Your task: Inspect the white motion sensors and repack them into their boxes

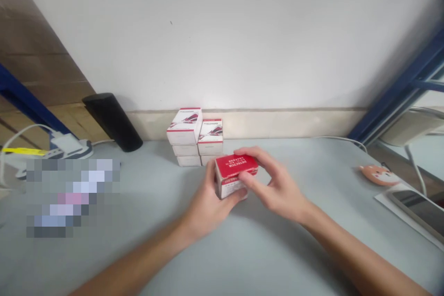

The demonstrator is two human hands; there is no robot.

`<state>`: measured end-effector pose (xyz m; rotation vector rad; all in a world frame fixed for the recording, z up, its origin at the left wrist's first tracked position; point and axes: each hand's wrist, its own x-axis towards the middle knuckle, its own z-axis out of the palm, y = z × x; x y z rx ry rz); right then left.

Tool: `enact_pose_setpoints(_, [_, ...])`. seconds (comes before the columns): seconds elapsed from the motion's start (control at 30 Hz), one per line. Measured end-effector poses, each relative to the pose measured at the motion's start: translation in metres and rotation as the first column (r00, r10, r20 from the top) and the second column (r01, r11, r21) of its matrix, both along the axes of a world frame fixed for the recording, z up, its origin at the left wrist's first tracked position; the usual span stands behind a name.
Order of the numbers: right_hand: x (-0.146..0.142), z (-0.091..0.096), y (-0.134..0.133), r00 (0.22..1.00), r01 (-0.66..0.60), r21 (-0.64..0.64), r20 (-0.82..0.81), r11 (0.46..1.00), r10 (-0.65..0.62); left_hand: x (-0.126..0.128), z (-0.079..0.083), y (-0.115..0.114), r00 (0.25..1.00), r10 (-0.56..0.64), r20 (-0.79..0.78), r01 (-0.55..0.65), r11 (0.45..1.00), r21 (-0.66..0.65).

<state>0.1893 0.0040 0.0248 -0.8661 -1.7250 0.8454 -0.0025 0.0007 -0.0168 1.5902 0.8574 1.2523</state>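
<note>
A small red and white cardboard box (236, 166) is between my hands, its red top printed with "DETECTOR". My left hand (208, 203) is closed around its left and lower sides, with the thumb across the lower front. From the right, my right hand (277, 185) grips the red top part, thumb on the near edge and fingers on the far edge. Just behind and to the left stand stacked white boxes (184, 125) with red and dark printing, in two columns. The left column is taller than the right one.
A black cylinder (114, 122) stands at the back left, near a white charger (65, 142) with cables. A pixelated patch (72, 199) covers something on the left. An orange animal-faced item (379, 175) and a phone (419, 210) lie right. A white wall board (229, 37) rises behind.
</note>
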Motion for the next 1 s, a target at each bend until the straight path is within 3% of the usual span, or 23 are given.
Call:
enact_pose_setpoints(0.07, [0.001,0.002,-0.001,0.998,0.047,0.045,0.032,0.998,-0.049,-0.001,0.000,0.001,0.999,-0.045,-0.029,0.046,0.999,0.026])
enact_pose_setpoints(0.17, [0.006,0.007,-0.001,0.998,0.062,0.000,0.034,0.998,-0.062,-0.004,0.002,0.003,0.992,-0.066,-0.107,0.076,0.993,0.088])
enact_pose_setpoints(0.27, [0.013,0.014,-0.003,0.995,0.102,0.012,0.013,0.995,-0.102,-0.007,0.001,0.001,0.978,-0.055,-0.200,0.089,0.982,0.165])
enact_pose_setpoints(0.4, [0.020,0.023,-0.004,0.966,0.256,0.000,-0.030,0.967,-0.256,-0.007,-0.004,-0.003,0.955,0.000,-0.295,0.105,0.934,0.342])
enact_pose_setpoints(0.47, [0.018,0.024,-0.004,0.960,0.276,-0.064,-0.026,0.959,-0.278,-0.008,-0.004,-0.001,0.956,0.132,-0.261,0.033,0.838,0.545])
enact_pose_setpoints(0.53, [0.013,0.024,-0.004,0.975,0.211,-0.177,-0.039,0.961,-0.221,-0.010,0.001,0.002,0.933,0.276,-0.230,-0.015,0.670,0.743])
enact_pose_setpoints(0.6, [0.008,0.022,-0.004,0.989,0.105,-0.324,-0.063,0.940,-0.132,-0.013,0.009,0.003,0.882,0.385,-0.271,0.039,0.515,0.856])
enact_pose_setpoints(0.7, [0.003,0.020,-0.005,0.998,-0.002,-0.459,-0.063,0.889,-0.030,-0.015,0.023,0.000,0.812,0.440,-0.384,0.191,0.422,0.886])
enact_pose_setpoints(0.77, [0.003,0.018,-0.005,0.993,0.090,-0.332,-0.038,0.939,-0.109,-0.015,0.029,-0.003,0.794,0.436,-0.425,0.240,0.418,0.876])
enact_pose_setpoints(0.83, [0.007,0.017,-0.006,0.972,0.235,0.024,-0.012,0.972,-0.235,-0.014,0.031,-0.005,0.786,0.441,-0.434,0.240,0.429,0.871])
enact_pose_setpoints(0.87, [0.010,0.016,-0.007,0.963,0.259,0.237,0.010,0.936,-0.269,-0.014,0.031,-0.004,0.789,0.443,-0.426,0.224,0.438,0.870])
enact_pose_setpoints(0.93, [0.015,0.016,-0.008,0.954,0.147,0.559,0.138,0.816,-0.266,-0.014,0.030,-0.002,0.811,0.440,-0.386,0.166,0.460,0.872])
enact_pose_setpoints(1.0, [0.020,0.017,-0.009,0.920,-0.017,0.690,0.294,0.724,-0.259,-0.015,0.027,0.001,0.831,0.448,-0.330,0.100,0.464,0.880])
